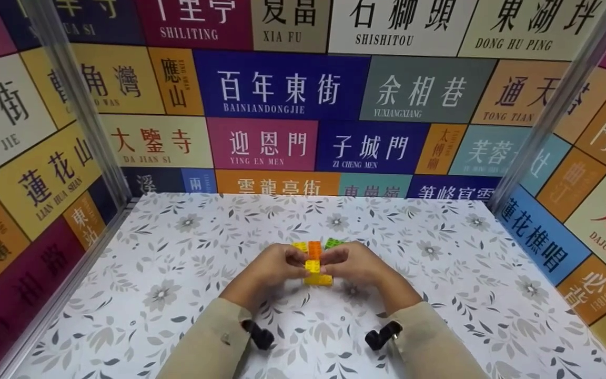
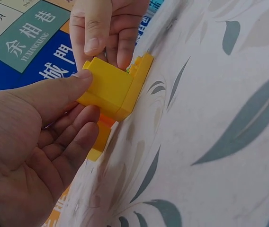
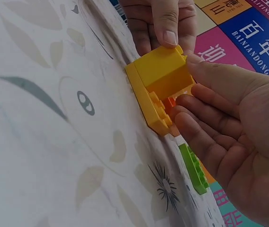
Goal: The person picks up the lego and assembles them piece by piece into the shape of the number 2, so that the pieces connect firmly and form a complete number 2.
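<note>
A tall yellow brick (image 1: pixel 312 267) stands on a flatter yellow-orange brick (image 1: pixel 317 280), which lies on the patterned tabletop. My left hand (image 1: pixel 276 267) grips the tall brick from the left, its thumb (image 2: pixel 80 80) at the top edge and its fingers curled beside it. From the opposite side my right hand (image 1: pixel 356 265) pinches the same brick, with its thumb (image 3: pixel 198 61) by the upper corner. Studs show on the uncovered end of the flatter brick (image 3: pixel 156 111). Right behind the tall brick, between the hands, is an orange brick (image 1: pixel 314 248).
Beyond the left fingers sits another yellow brick (image 1: pixel 300 246), partly covered by the hand. A green brick (image 1: pixel 333 243) lies behind the right hand. Panels printed with place names (image 1: pixel 287 84) wall in the floral tabletop (image 1: pixel 161 326) at the back and sides.
</note>
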`<control>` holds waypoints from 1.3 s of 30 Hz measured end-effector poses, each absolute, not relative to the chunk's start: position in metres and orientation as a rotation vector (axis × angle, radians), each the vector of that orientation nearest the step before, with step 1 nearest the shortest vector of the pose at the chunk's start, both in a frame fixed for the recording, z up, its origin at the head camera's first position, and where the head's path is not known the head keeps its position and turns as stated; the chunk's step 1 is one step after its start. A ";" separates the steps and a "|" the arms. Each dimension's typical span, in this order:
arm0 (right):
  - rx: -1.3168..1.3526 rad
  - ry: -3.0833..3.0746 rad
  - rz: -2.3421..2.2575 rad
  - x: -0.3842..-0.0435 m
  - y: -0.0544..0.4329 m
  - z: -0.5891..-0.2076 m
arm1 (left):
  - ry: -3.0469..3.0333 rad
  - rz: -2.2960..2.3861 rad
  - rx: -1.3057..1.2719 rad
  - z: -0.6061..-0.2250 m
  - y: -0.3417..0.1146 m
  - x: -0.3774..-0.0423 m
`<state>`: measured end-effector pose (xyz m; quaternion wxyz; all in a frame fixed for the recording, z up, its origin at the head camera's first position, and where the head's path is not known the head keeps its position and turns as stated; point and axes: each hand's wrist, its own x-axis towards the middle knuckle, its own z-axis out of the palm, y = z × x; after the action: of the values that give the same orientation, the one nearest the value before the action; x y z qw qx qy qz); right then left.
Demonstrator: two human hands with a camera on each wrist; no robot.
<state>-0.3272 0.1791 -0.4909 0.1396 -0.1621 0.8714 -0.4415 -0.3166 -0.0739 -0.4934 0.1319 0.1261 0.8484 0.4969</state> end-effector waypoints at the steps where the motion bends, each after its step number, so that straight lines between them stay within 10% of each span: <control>1: -0.451 2.519 -1.285 -0.328 0.180 -0.491 | 2.468 1.428 0.361 -0.493 -0.074 -0.317; 39: -0.108 2.736 -1.296 -0.355 0.141 -0.499 | 2.472 1.369 0.313 -0.492 -0.076 -0.319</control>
<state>-0.3548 0.1413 -0.4987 0.0562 -0.0357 0.9018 -0.4270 -0.3189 -0.0764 -0.4915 0.1487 0.1089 0.8599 0.4761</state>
